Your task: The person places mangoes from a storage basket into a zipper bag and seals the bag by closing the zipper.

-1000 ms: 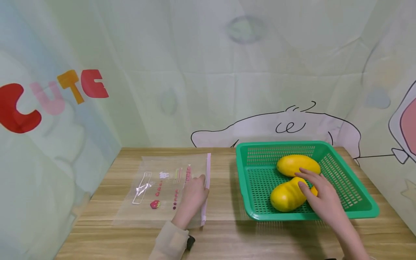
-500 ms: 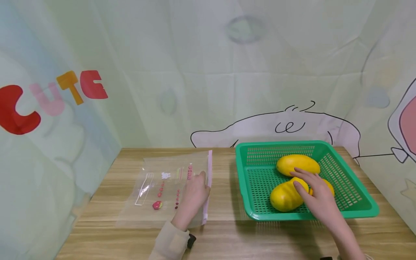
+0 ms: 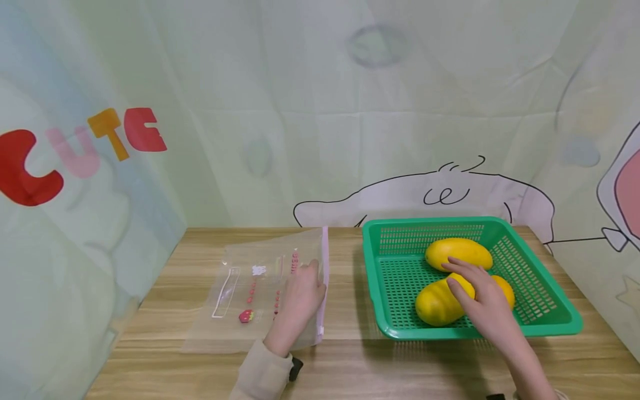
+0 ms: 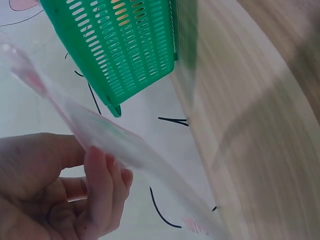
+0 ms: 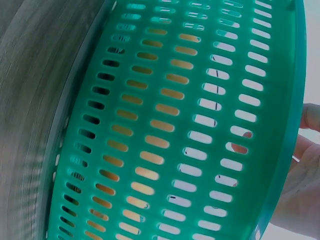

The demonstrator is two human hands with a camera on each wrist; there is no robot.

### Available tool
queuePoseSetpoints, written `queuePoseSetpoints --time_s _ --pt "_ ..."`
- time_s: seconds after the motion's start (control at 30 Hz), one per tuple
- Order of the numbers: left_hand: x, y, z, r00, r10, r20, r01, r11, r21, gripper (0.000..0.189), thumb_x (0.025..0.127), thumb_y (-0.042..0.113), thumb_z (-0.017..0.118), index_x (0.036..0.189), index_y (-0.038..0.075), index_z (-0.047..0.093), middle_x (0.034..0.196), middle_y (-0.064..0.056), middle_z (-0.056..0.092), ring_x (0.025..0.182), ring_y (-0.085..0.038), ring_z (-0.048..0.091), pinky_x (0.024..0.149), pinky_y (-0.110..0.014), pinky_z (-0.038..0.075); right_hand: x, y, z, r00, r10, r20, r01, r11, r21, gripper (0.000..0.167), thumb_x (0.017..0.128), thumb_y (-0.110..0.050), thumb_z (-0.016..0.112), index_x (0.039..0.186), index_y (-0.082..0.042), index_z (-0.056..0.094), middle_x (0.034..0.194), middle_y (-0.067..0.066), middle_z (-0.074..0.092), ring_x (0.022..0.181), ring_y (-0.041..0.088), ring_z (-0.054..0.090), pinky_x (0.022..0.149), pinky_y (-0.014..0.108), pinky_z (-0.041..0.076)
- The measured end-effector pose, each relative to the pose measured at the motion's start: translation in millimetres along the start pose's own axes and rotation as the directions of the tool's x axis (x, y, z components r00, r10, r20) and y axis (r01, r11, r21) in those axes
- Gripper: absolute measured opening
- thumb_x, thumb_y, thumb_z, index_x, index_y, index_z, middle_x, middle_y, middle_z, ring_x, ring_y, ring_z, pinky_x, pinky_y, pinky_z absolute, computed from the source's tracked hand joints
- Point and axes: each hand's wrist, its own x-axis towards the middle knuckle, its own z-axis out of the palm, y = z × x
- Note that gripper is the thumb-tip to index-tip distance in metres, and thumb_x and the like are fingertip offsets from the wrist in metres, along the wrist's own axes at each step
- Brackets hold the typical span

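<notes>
My left hand (image 3: pixel 300 297) pinches a clear printed zip bag (image 3: pixel 265 300) near its pink-edged opening. In the left wrist view, thumb and fingers (image 4: pixel 102 182) hold the film of the bag, whose edge is raised. My right hand (image 3: pixel 487 303) reaches over the near rim of a green plastic basket (image 3: pixel 376 289), fingers spread and slightly bent above the yellow fruit. A lumpy, mango-like fruit (image 3: pixel 437 304) lies nearest its fingertips. Behind it is a smooth oval yellow fruit (image 3: pixel 455 253); a third yellow fruit (image 3: pixel 505 290) is partly hidden by the hand.
The wooden table (image 3: pixel 345 366) carries the bag at the left and the basket at the right. A printed cloth backdrop (image 3: pixel 320 122) stands close behind the table's far edge and along its left side.
The left hand has drawn the bag slightly right, its zip edge lifting a little. The right hand has shifted left over the basket, uncovering more of the third fruit.
</notes>
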Motion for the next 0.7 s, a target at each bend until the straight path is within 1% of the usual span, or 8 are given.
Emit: queuePoseSetpoints --time_s 0.1,0.2,0.3,0.47,0.57,0.7 --pt "0.0 1.5 -2.2 1.000 0.018 -0.011 -0.018 1.000 -0.009 0.011 0.074 -0.003 0.066 0.082 0.000 0.058 0.062 -0.007 0.054 0.050 -0.015 0.043 0.041 -0.021 0.034 0.1 -1 1 1.000 0.007 0.004 -0.007 1.000 0.008 0.033 0.098 -0.021 0.054 0.126 -0.005 0.060 0.138 0.020 0.053 0.131 0.044 0.042 0.114 0.065 0.019" --pt "-0.3 3.4 -4.3 1.000 0.016 -0.004 -0.017 1.000 -0.024 0.012 0.074 -0.003 0.066 0.081 0.001 0.057 0.062 -0.007 0.054 0.049 -0.015 0.044 0.041 -0.020 0.035 0.3 -3 2 1.000 0.010 0.008 -0.011 1.000 0.017 0.033 0.098 -0.022 0.054 0.126 -0.007 0.060 0.138 0.019 0.053 0.132 0.043 0.041 0.115 0.064 0.019" --pt "-1.0 5.3 -6.9 1.000 0.011 0.010 -0.011 0.999 -0.036 0.012 0.074 -0.003 0.067 0.082 0.000 0.058 0.063 -0.007 0.055 0.050 -0.016 0.045 0.041 -0.020 0.036 0.2 -4 3 1.000 0.022 0.015 -0.023 0.999 0.026 0.034 0.098 -0.024 0.054 0.127 -0.008 0.060 0.139 0.019 0.052 0.133 0.044 0.040 0.114 0.065 0.020" --pt "-1.7 8.3 -9.8 1.000 0.003 0.017 -0.002 0.998 -0.063 0.012 0.074 -0.004 0.066 0.084 -0.001 0.059 0.065 -0.009 0.057 0.050 -0.016 0.046 0.041 -0.019 0.037 0.6 -6 4 0.998 0.046 0.030 -0.047 0.999 0.026 0.035 0.098 -0.025 0.054 0.128 -0.009 0.059 0.140 0.018 0.051 0.134 0.045 0.038 0.106 0.069 0.028" --pt "-1.9 10.8 -10.5 1.000 -0.003 0.017 0.004 0.997 -0.075 0.012 0.074 -0.005 0.064 0.084 -0.001 0.059 0.064 -0.009 0.056 0.049 -0.017 0.045 0.040 -0.019 0.036 0.5 -7 5 0.998 0.046 0.031 -0.047 0.999 0.019 0.035 0.098 -0.025 0.054 0.129 -0.009 0.059 0.140 0.017 0.052 0.133 0.042 0.041 0.102 0.067 0.034" --pt "-3.0 13.7 -12.0 1.000 -0.004 0.017 0.006 0.996 -0.087 0.012 0.074 -0.004 0.064 0.085 -0.002 0.059 0.061 -0.007 0.053 0.047 -0.016 0.044 0.038 -0.018 0.034 0.7 -10 7 0.998 0.048 0.038 -0.048 0.999 0.009 0.036 0.099 -0.028 0.053 0.130 -0.010 0.058 0.140 0.016 0.052 0.131 0.039 0.045 0.100 0.065 0.038"
